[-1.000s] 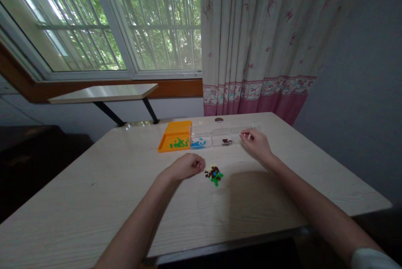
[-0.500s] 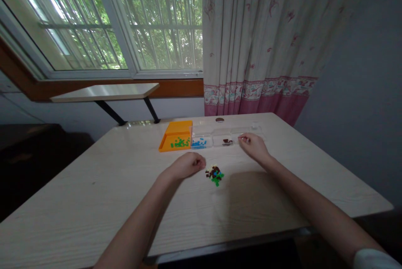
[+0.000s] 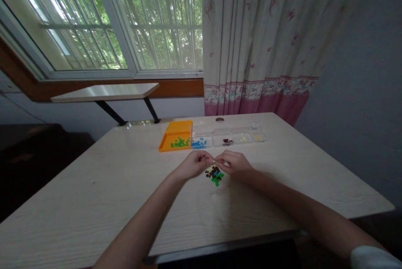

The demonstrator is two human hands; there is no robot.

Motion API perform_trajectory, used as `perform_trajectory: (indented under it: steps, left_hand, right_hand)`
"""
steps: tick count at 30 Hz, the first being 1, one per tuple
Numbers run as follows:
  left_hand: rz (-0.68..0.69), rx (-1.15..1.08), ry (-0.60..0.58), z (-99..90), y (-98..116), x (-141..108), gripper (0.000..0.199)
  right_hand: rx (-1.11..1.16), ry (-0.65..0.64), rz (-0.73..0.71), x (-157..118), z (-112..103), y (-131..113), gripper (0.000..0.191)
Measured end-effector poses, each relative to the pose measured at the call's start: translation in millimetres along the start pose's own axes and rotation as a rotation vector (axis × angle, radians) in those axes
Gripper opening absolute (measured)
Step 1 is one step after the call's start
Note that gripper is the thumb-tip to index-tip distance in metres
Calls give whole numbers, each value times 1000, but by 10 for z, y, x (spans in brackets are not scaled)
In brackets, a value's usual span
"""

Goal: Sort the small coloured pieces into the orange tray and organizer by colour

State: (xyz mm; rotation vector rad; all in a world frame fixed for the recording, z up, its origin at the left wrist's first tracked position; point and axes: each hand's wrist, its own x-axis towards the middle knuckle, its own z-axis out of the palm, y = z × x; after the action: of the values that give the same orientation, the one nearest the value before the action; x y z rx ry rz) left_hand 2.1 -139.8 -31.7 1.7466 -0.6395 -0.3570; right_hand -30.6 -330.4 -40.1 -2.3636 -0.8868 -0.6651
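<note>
My left hand and my right hand meet fingertip to fingertip over the far edge of a small pile of pieces. Brown, green, blue and cream bits make up this pile on the table. Both hands have their fingers pinched closed; whatever lies between the tips is too small to make out. Behind them stands a clear compartment tray. In it are blue pieces, brown pieces and a few yellow pieces.
An orange tray holding green pieces adjoins the clear tray's left end. Behind lies a dark round object. At the back left a raised shelf stands on black legs, beneath the window. The pale wooden table ends near my forearms.
My right hand has moved from over the clear tray's right part down and left to meet my left hand. The yellow pieces in the tray are now uncovered. My left hand has shifted slightly right.
</note>
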Motion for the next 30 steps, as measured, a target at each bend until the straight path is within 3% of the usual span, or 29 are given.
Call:
perform_trajectory:
  steps: [14, 17, 21, 25, 30]
  left_hand:
    - [-26, -12, -69, 28, 15, -7, 33]
    - [19, 126, -4, -9, 21, -11, 30]
    - [135, 443, 51, -66, 30, -32, 24]
    - [205, 673, -27, -75, 36, -56, 24]
    - [212, 785, -99, -56, 36, -67, 24]
  right_hand:
    - [19, 28, -35, 15, -21, -9, 12]
    - [14, 60, -60, 23, -44, 30, 12]
    - [2, 216, -69, 47, -158, 106, 11]
    - [-24, 384, -24, 70, -336, 167, 10]
    - [-41, 448, 12, 85, -466, 179, 8]
